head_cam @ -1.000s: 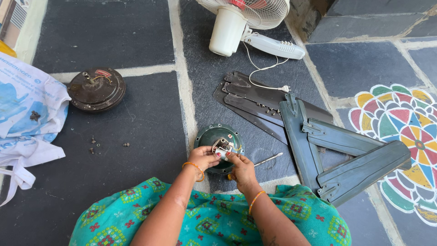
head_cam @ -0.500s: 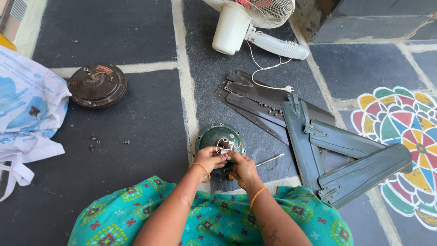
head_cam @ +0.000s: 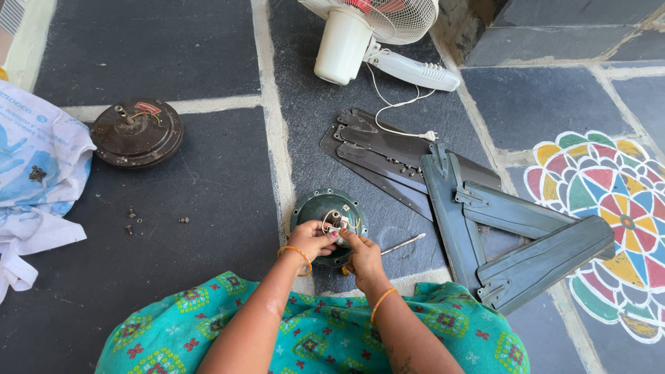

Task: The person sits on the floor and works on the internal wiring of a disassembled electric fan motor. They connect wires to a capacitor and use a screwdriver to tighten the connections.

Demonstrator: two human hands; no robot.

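Evidently, the thin white and yellow wires (head_cam: 337, 223) atop the round green metal fan motor housing (head_cam: 325, 208) on the floor are pinched by the left hand (head_cam: 313, 239) and right hand (head_cam: 360, 253), fingers closed, so the fine ends are steadied.

Near edge of the green motor housing (head_cam: 325, 208), at 6 o'clock, hidden under both hands. Small white part among the wires, pinched by left hand (head_cam: 313, 239) and right hand (head_cam: 360, 253): too small to identify. Table fan (head_cam: 377, 28), 12 o'clock, cropped by the top edge. White bag (head_cam: 34, 173), 9 o'clock, cropped.
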